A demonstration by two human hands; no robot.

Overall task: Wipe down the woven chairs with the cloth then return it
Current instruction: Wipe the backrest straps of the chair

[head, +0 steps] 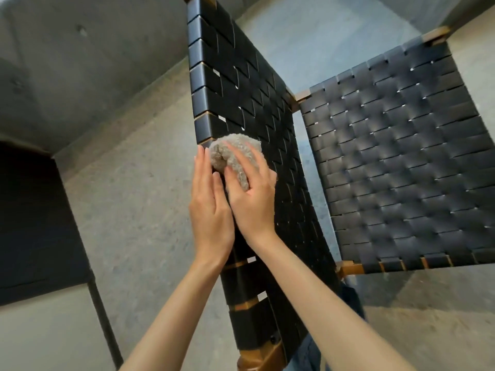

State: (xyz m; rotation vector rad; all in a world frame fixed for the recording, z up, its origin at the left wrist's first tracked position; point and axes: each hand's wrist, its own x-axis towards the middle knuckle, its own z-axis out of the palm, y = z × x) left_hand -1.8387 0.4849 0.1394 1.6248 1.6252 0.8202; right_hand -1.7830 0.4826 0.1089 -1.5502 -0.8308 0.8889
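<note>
- The cloth is bunched into a fluffy wad against the left edge of the chair back, about halfway along it. Bunching likely gives a thick pad that can be pushed into the weave.
- The right hand lies over the cloth's near side. Its fingers are spread and bent round the wad, and the thumb pinches a fold, so it grips the cloth and presses it on the black straps.
- The left hand is just left of the right one, touching it. Its fingers are straight and together, laid flat along the back's outer edge with the tips at the cloth. It grasps nothing and probably braces the back against the push (whether it presses hard cannot be told).
- The seat lies to the right with no cloth or hand on it, its wooden frame showing at the corners.
- Judged from this, the wiping is under way on the back, and the seat and the cloth's return are not yet done.
- Grey floor lies beneath.
</note>
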